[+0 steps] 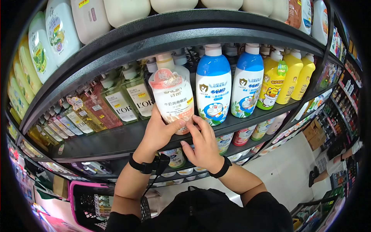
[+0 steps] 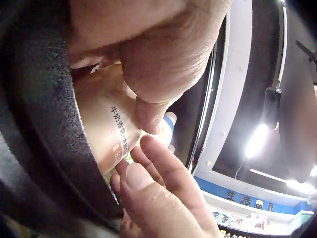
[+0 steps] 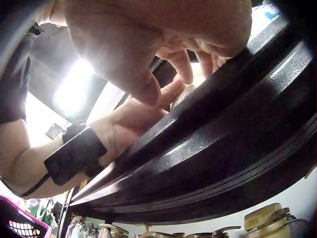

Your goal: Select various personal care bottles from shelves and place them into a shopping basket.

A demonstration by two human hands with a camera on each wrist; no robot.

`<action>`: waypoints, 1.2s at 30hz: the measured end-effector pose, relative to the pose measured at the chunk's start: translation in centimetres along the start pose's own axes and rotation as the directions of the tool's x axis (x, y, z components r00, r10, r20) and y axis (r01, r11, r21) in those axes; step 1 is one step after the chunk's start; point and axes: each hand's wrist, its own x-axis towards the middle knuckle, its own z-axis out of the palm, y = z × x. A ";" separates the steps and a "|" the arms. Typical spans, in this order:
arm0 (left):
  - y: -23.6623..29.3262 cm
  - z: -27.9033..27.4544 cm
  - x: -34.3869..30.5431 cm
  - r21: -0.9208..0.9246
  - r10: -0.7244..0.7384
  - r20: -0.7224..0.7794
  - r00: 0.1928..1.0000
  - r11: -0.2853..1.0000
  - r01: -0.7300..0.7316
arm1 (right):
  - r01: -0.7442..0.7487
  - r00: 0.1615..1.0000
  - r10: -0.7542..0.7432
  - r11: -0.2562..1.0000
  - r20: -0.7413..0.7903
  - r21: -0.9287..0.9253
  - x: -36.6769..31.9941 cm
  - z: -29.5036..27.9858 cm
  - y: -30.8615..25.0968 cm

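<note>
A white body wash bottle [image 1: 176,102] with a pump top and a pink scalloped neck label [image 1: 166,79] leans slightly at the front of a black shelf. My left hand [image 1: 156,129] grips its lower left side, thumb across the front label. On the other side, the fingertips of my right hand [image 1: 203,149] touch the bottle near its base, fingers loosely bent. In the left wrist view, printed characters show on the pale bottle [image 2: 101,124] between the two hands. The right wrist view has the shelf edge [image 3: 198,114] covering most of the bottle.
Blue-capped cartoon bottles [image 1: 213,89] stand right of it, then yellow duck bottles [image 1: 272,83]. Square pump bottles [image 1: 119,102] line the left. An upper shelf [image 1: 174,25] overhangs the row. A pink-rimmed basket [image 1: 73,201] is at lower left; another person [image 1: 334,166] is far right.
</note>
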 end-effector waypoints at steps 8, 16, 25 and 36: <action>0.6 0.6 -0.4 -0.057 -0.006 -0.027 1.000 0.998 0.005 | 0.014 1.000 -0.014 1.000 0.009 0.008 -0.3 0.3 0.4; 1.5 1.4 -0.8 -0.024 0.129 -0.177 0.976 0.990 -0.135 | 0.056 0.998 -0.055 0.997 -0.012 0.061 -0.8 0.6 0.9; 9.6 -0.3 2.2 0.695 0.508 -0.204 0.837 0.677 -0.242 | 0.093 0.995 -0.095 0.990 0.013 0.104 -0.5 0.0 1.3; 11.2 0.9 3.8 0.316 0.115 -0.226 0.967 0.948 -0.039 | 0.141 0.989 -0.145 0.979 0.015 0.145 -0.7 -0.1 1.9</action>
